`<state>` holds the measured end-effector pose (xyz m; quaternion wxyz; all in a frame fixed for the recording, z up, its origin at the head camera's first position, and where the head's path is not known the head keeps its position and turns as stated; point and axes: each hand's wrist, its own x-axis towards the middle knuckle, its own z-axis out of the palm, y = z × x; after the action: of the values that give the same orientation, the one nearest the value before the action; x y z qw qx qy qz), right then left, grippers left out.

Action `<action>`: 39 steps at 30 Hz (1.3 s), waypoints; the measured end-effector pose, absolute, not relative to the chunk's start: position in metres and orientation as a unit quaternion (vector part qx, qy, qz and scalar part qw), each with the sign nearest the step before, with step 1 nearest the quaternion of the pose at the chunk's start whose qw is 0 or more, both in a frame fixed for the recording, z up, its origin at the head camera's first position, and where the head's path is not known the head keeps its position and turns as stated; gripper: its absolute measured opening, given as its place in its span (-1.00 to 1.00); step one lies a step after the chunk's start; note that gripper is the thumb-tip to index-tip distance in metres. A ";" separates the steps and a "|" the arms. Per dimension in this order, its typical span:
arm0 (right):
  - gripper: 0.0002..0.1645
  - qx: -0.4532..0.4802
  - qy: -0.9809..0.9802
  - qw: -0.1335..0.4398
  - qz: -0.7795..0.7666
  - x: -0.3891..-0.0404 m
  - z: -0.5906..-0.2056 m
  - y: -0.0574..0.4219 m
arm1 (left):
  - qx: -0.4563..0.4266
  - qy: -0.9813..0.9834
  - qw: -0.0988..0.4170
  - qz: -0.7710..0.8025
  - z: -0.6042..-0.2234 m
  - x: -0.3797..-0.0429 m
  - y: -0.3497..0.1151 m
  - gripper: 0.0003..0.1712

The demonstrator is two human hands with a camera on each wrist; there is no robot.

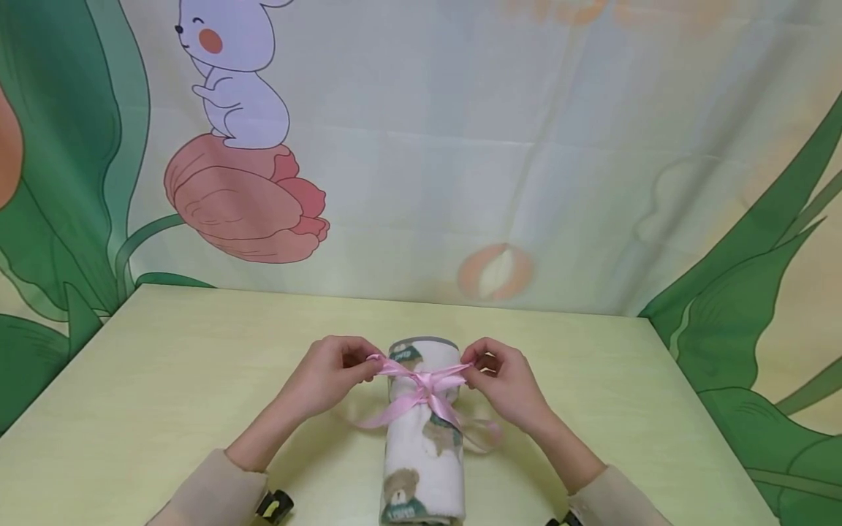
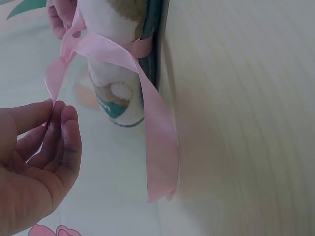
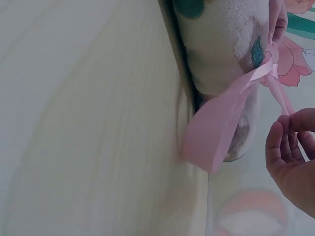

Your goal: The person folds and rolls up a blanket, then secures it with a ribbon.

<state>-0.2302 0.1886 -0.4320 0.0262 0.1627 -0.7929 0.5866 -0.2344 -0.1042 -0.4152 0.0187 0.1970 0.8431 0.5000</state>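
A rolled towel [image 1: 421,456], white with brown bears and green patches, lies lengthwise on the table. Around its upper part runs a pink ribbon [image 1: 427,386], knotted in a bow on top. My left hand [image 1: 329,376] pinches the bow's left loop between thumb and fingertips, drawn out past the towel's side. On the opposite side my right hand [image 1: 506,380] pinches the right loop the same way. One ribbon tail [image 2: 160,147] hangs down the towel's side in the left wrist view. Another tail [image 3: 211,130] spreads beside the towel in the right wrist view.
The pale yellow table [image 1: 197,343] ends at a printed cloth backdrop [image 1: 408,183] with a rabbit and flowers. Dark wrist devices, one of them a black piece [image 1: 274,505] by the left sleeve, show at the lower edge.
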 end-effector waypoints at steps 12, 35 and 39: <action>-0.83 0.163 -0.855 0.105 0.481 -0.231 -0.431 0.199 | 0.201 0.840 0.037 0.503 -0.414 -0.235 -0.113 -0.94; -0.87 0.173 -0.825 0.058 0.534 -0.235 -0.424 0.208 | 0.190 0.845 0.043 0.498 -0.403 -0.234 -0.126 -0.94; -0.80 0.203 -0.852 0.084 0.475 -0.233 -0.424 0.212 | 0.182 0.851 0.044 0.491 -0.404 -0.235 -0.128 -0.93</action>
<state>-0.2335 0.2124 -0.4243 0.0839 0.2025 -0.8520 0.4754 -0.2352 -0.1279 -0.4036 0.0435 0.1815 0.8507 0.4913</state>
